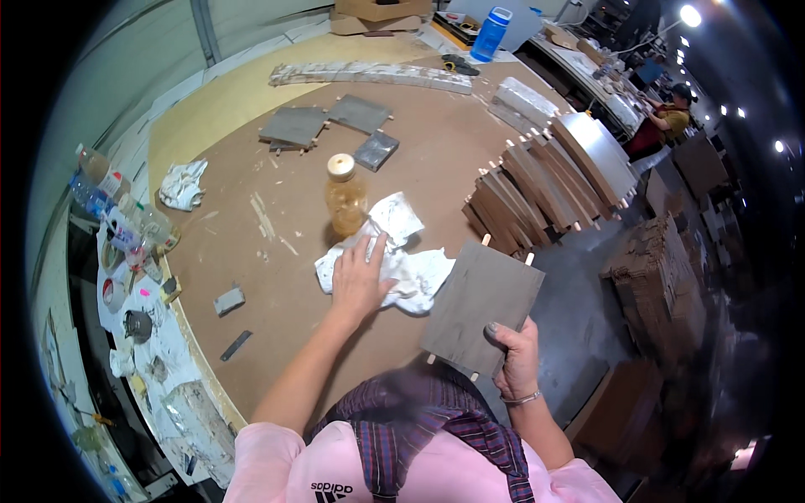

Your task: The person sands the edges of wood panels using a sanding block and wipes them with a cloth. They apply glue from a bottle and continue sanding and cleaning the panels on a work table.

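Both hands are busy: the left hand (359, 281) lies flat, fingers spread, on a crumpled white rag (394, 256) on the brown worktable (277, 277), while the right hand (516, 356) pinches the near edge of a grey wooden panel (482, 306) held off the table's edge. Stiff and light, I'd judge, best gripped by its edges between the dowels. An amber bottle (345, 197) stands beside the rag; stacked panels (545, 180) lean beyond.

brown worktable (277, 293); bright ceiling lamps (690, 15)
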The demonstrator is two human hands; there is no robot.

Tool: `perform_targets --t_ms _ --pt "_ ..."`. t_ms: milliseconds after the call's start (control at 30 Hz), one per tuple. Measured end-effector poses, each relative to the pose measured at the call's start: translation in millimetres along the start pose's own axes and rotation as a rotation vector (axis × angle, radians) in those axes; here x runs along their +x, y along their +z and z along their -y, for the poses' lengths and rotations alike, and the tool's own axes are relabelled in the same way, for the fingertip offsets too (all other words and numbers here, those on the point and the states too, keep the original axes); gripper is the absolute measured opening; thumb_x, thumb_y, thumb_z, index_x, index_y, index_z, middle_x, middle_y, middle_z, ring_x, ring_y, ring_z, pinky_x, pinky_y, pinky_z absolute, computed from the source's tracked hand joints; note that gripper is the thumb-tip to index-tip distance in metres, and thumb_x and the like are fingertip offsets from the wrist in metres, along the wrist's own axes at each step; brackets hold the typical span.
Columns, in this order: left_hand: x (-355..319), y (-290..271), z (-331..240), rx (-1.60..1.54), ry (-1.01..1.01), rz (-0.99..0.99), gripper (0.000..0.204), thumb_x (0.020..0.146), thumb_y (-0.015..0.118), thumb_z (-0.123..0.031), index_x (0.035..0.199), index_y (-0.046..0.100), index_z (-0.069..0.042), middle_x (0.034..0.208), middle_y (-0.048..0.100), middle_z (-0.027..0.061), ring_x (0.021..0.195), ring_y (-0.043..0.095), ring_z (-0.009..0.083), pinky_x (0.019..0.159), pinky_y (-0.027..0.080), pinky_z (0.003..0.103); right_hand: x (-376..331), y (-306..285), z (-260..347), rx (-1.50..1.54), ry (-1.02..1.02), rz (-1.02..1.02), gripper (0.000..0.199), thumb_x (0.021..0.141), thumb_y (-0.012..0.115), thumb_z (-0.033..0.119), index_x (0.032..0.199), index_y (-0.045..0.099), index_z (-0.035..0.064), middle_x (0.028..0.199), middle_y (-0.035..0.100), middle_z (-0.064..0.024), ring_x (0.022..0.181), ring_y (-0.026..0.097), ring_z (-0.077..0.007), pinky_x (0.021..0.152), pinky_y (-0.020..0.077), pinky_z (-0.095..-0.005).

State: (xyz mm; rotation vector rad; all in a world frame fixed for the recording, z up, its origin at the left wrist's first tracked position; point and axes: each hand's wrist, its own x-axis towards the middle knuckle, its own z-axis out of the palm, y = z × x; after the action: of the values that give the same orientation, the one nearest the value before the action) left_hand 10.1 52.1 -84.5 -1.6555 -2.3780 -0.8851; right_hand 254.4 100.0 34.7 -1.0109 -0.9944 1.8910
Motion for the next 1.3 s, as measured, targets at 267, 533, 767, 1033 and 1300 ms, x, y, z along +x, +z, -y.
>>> perform_targets --t_ms 267,533,767,1033,1300 --pt "-5 -74 -39 -0.574 -0.043 -0.061 0.037 0.067 0.063 0.0 0.102 0.07 -0.007 0.087 0.062 0.0113 0.085 0.059 0.0293 0.072 0.049 0.039 7 -17 -7 -0.026 0.028 -0.085 0.042 0.078 0.057 -0.007 0.119 0.053 -0.0059 0.108 0.064 -0.0142 0.092 0.066 -0.021 0.082 0.0555 -0.0338" --pt "21 -64 -39 -0.738 -0.078 -0.003 0.042 0.078 0.052 0.002 0.119 0.061 -0.002 0.108 0.067 0.0195 0.101 0.065 0.0353 0.09 0.05 0.039 -4 11 -17 -0.182 0.176 0.258 0.042 0.073 0.066 -0.003 0.114 0.06 -0.0056 0.102 0.067 -0.0095 0.087 0.064 -0.0164 0.08 0.0527 -0.0293" --pt "-45 -127 51 -1.046 -0.538 -0.07 0.03 0.095 0.052 -0.009 0.121 0.058 0.005 0.102 0.065 0.0061 0.09 0.06 0.0122 0.081 0.049 0.028 41 0 -40 -0.251 0.18 0.234 0.033 0.078 0.065 0.001 0.11 0.06 -0.0074 0.1 0.068 -0.0113 0.084 0.067 -0.0165 0.076 0.0555 -0.0301" --pt "-91 -207 35 -0.956 -0.584 -0.161 0.043 0.102 0.044 -0.025 0.127 0.055 0.008 0.11 0.065 0.0107 0.095 0.062 0.0153 0.084 0.049 0.029 121 -10 -114 -0.513 0.114 0.327 0.028 0.077 0.075 0.011 0.095 0.068 -0.0091 0.08 0.071 -0.0098 0.067 0.066 -0.0168 0.063 0.0544 -0.031" --pt "-131 -191 20 -0.7 -0.422 0.118 0.039 0.093 0.047 -0.016 0.123 0.056 0.008 0.12 0.059 0.0199 0.118 0.053 0.0316 0.103 0.038 0.039 62 60 -78 -1.148 -0.539 0.526 0.074 0.067 0.078 0.008 0.136 0.051 0.008 0.143 0.04 -0.0216 0.132 0.039 -0.0352 0.107 0.0383 -0.0406"
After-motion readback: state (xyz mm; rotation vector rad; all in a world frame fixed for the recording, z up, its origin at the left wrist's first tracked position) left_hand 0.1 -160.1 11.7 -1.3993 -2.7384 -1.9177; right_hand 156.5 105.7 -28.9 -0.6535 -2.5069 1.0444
